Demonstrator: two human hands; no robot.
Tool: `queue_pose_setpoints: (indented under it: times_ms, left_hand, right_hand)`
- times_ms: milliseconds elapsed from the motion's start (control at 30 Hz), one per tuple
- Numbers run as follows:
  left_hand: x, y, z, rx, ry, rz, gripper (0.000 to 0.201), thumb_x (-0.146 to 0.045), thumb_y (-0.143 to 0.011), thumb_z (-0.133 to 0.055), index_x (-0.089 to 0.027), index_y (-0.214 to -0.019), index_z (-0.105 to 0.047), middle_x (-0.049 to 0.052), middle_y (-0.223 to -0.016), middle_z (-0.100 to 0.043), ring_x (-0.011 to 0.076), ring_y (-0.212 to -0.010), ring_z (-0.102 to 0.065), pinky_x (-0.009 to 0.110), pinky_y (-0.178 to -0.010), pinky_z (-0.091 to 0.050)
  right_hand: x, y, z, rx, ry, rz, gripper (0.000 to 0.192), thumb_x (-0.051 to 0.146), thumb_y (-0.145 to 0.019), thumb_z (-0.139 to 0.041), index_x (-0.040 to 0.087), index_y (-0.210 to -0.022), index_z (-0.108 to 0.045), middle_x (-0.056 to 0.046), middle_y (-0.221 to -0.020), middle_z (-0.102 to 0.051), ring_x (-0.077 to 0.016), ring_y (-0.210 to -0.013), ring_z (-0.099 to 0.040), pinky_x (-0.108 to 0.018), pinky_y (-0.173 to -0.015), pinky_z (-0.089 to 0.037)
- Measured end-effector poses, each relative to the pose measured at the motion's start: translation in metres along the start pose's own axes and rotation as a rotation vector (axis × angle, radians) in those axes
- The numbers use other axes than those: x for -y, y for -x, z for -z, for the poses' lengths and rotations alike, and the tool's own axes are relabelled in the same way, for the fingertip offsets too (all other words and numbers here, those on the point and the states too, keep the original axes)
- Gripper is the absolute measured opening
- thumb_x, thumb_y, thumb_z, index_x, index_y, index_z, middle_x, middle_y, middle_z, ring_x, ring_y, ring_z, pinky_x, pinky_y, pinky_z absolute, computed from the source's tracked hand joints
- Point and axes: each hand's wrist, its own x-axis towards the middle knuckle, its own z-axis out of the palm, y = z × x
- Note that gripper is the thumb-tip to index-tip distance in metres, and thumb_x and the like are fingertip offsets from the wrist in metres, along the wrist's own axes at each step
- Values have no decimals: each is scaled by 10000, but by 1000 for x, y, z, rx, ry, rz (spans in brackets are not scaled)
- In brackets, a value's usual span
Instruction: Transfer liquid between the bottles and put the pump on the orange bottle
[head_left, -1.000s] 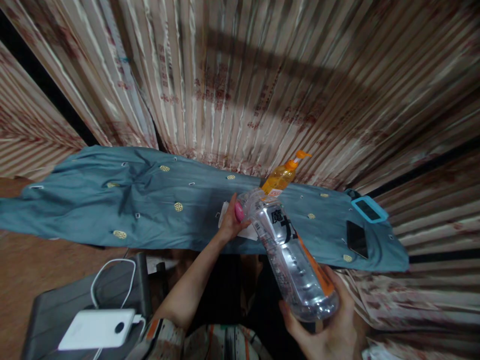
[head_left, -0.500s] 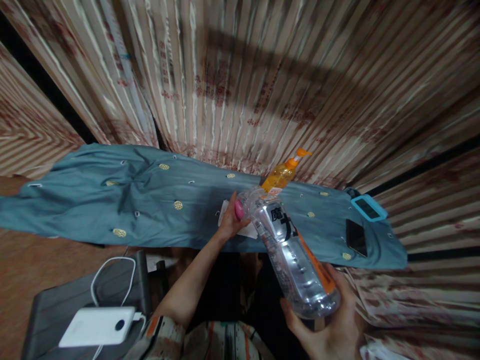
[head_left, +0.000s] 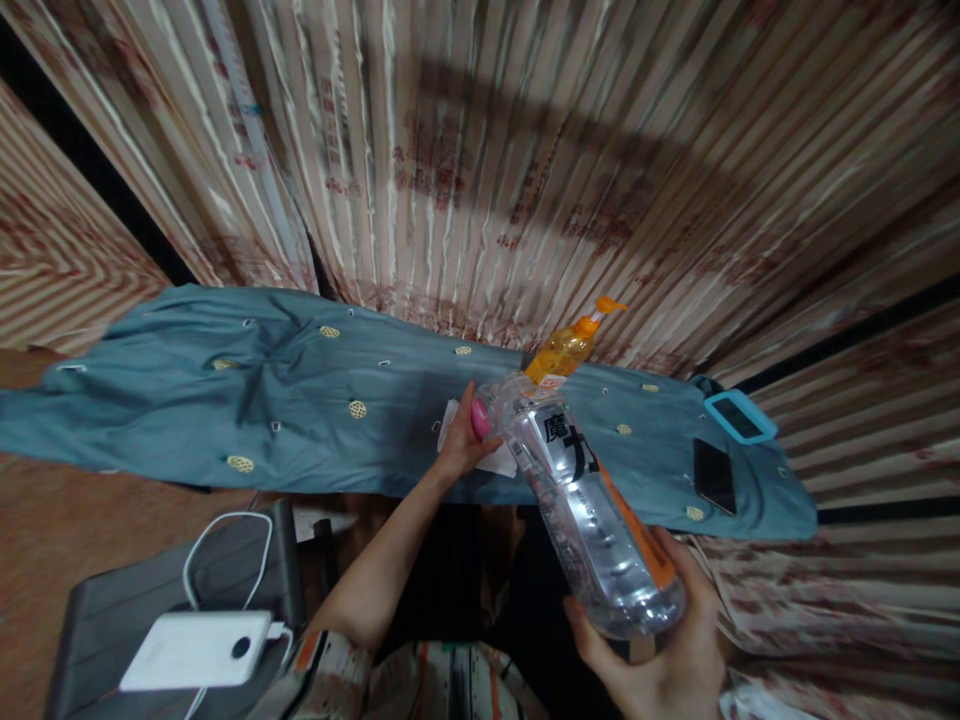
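Both hands work on one clear plastic bottle in the lower middle of the frame; the right hand, at the bottom right, is clenched around the bottle's base and holds it tilted, neck pointing up and away; the left hand, in the centre, grips the neck end, its pink-nailed thumb pressed against the cap area; the cap itself is hidden, so whether it is on or off cannot be told; the step in hand looks like twisting the cap, and the next move would call for a steady base grip while the left hand turns. At the lower left a white power bank with a white cable lies on a grey chair. Beyond the hands a blue-grey cloth covers the surface; white paper lies under the left hand; an orange pump bottle stands just behind; a dark phone and a blue-cased phone lie at the right. Striped curtains fill the top.
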Motion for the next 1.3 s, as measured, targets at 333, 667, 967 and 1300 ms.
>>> queue_pose_setpoints:
  times_ms: [333, 667, 967, 1300]
  left_hand:
    - [-8, 1, 2, 10, -10, 33, 1145, -259, -625, -854, -180, -1540, -171, 185, -1533, -411, 332, -1422, -427, 504, -1214, -321]
    - [-2, 0, 2, 1, 6, 8, 1161, -310, -610, -875, -217, -1542, -190, 158, -1517, -438, 340, -1417, -433, 516, -1210, -331]
    - [0, -1, -1, -9, 43, 19, 1157, -299, -611, -871, -219, -1540, -186, 164, -1527, -421, 338, -1440, -403, 531, -1225, -299]
    - [-8, 0, 2, -5, 2, 31, 1144, -254, -601, -863, -194, -1530, -199, 179, -1516, -434, 344, -1423, -428, 519, -1222, -307]
  right_hand:
    - [-7, 1, 0, 23, -17, 8, 951, 553, -628, -791, 169, -1421, -433, -171, -1344, -575, -352, -1175, -606, -452, -862, -546]
    - [-3, 0, 0, 32, -27, -2, 934, 530, -630, -793, 179, -1419, -437, -172, -1346, -574, -360, -1202, -598, -453, -880, -546]
    - [2, -1, 1, 22, -5, -26, 971, 589, -624, -777, 177, -1434, -434, -173, -1331, -582, -377, -1185, -598, -507, -918, -515]
    - [-2, 0, 1, 14, -17, -10, 937, 545, -626, -789, 172, -1416, -450, -157, -1301, -601, -337, -1147, -617, -441, -852, -552]
